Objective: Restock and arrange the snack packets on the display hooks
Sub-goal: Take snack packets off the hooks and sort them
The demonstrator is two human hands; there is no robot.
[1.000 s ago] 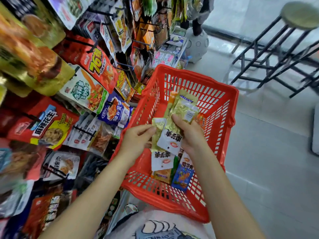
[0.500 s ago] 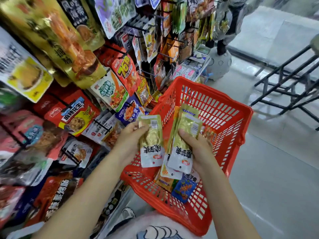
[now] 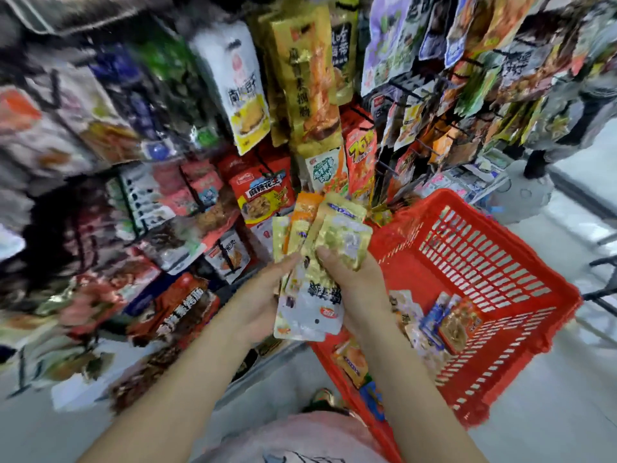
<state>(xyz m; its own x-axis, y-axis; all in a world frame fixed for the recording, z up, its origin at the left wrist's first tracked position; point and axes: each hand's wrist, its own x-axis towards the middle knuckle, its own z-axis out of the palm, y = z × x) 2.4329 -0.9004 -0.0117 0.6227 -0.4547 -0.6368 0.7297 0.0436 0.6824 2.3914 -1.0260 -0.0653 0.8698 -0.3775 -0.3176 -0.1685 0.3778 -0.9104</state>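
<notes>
Mid-restock, nothing from this batch hung yet as far as I can judge. Both hands hold one fanned stack of packets (image 3: 320,262) in front of the rack (image 3: 267,128), just left of the basket (image 3: 484,262). Left hand (image 3: 263,295) grips the stack's left edge, fingers curled behind, thumb on front. Right hand (image 3: 360,282) pinches the top gold packet, thumb pressed on its face, other fingers hidden behind the stack. Neither hand is near a hook. The basket holds more loose packets (image 3: 444,322) along its floor, so several rounds are left. The rack already looks densely hung; heavy motion blur on the left side, so I can't tell which hooks are free. Likely next: pick a hook matching the gold packets and thread them on.
</notes>
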